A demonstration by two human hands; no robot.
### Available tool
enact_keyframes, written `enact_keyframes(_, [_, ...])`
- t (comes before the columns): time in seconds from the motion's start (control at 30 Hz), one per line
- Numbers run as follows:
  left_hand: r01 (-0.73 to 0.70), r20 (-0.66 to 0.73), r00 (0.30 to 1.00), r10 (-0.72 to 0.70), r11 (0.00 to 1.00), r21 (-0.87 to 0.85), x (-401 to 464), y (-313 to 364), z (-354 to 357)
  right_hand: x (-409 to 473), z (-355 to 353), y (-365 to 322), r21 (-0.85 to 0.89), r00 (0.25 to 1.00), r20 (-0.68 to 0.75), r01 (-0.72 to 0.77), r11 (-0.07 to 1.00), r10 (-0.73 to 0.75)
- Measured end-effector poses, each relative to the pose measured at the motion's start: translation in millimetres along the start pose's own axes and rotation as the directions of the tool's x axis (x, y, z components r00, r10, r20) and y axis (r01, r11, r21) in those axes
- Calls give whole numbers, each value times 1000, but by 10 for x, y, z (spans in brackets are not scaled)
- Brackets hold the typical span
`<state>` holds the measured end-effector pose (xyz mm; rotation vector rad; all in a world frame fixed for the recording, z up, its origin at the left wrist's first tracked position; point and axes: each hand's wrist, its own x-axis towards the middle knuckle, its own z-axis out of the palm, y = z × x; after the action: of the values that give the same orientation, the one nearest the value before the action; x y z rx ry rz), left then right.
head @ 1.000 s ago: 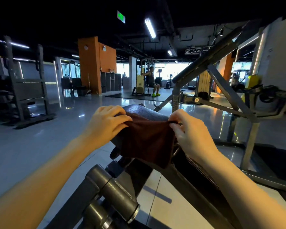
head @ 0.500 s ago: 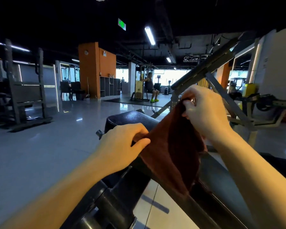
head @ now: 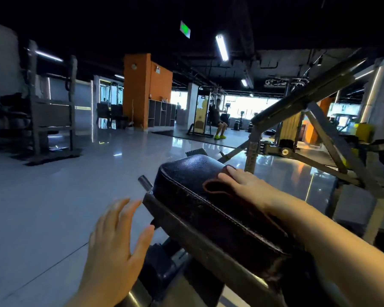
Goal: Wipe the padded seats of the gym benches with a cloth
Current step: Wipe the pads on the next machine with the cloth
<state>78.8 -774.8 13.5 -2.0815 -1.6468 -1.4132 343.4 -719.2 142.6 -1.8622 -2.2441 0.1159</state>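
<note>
A black padded bench seat (head: 186, 180) slopes up from lower right toward the centre, on a grey metal frame (head: 200, 242). A dark brown cloth (head: 217, 189) lies flat on the pad's upper part. My right hand (head: 244, 182) presses down on the cloth with straight fingers, its forearm running along the pad. My left hand (head: 113, 240) hovers beside the bench's left edge, fingers spread and holding nothing, slightly blurred.
A metal pin (head: 145, 182) sticks out at the pad's left side. A slanted grey machine frame (head: 306, 103) stands at the right. Shiny grey floor (head: 53, 207) spreads to the left, with a rack (head: 51, 107) at far left. A person (head: 217, 120) sits at a distant machine.
Both hands held the cloth stretched above the pad. Now the left hand has let go and moved off to the left, and the right hand has laid the cloth flat on the pad.
</note>
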Motion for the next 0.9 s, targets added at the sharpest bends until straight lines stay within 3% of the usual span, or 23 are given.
enact_keyframes(0.13, [-137,-73,987,146,984,113,36,-28,59,486,-63,-172,-38,991,74,114,993,-111])
enact_keyframes(0.2, [-129,-117,983,141,986,104,27,-43,64,631,-76,-501,-30,990,80,117,993,-114])
enact_keyframes(0.37, [-108,-134,984,119,990,87,12,-57,59,456,-5,-1059,-16,980,18,196,980,-196])
enact_keyframes(0.5, [-124,-186,975,124,992,9,-40,-35,54,-88,180,-1117,-205,949,-151,244,948,-277])
enact_keyframes(0.63, [-119,-165,981,103,989,-91,-138,-61,59,-717,353,-878,-359,948,-222,137,923,-227])
enact_keyframes(0.77, [-215,-105,973,208,975,-60,-352,-58,101,-1193,422,-517,-403,901,-417,-62,913,-123])
enact_keyframes(0.9, [-222,-114,970,215,974,-45,-356,-41,110,-972,391,-825,-363,955,-286,-185,913,80])
